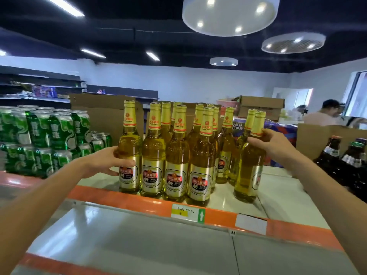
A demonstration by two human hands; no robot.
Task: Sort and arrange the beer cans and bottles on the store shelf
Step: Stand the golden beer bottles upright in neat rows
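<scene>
Stacked green beer cans [43, 135] fill the left end of the shelf, two layers high, with a few loose cans just behind them. Beyond them, dark wall shelving [39, 84] runs along the white wall, and a brown cardboard sheet [99, 114] stands upright behind the stock.

The left hand [105, 163] is curled round the body of the leftmost golden beer bottle [129, 147], with the thumb lying across the top of its label. That bottle stands at the front left corner of a tight cluster of golden beer bottles [176, 155], all upright, with gold foil necks and red-and-gold labels facing out.

The shelf [278, 191] is pale and glossy, and an orange edge strip [129, 199] runs along its front. The strip carries a handwritten price tag [184, 212] with a green arrow and, further right, a blank white tag [251, 224]. A lower shelf [119, 245] of the same finish lies below.

The right hand [266, 143] is clamped on the neck of a separate golden bottle [248, 175], which stands apart to the right of the cluster with its base at the shelf surface. Dark brown bottles [337, 161] stand at the far right in front of a cardboard box [262, 108]. People [325, 114] stand near a bright doorway. Round ceiling lamps [230, 14] hang from the black ceiling.
</scene>
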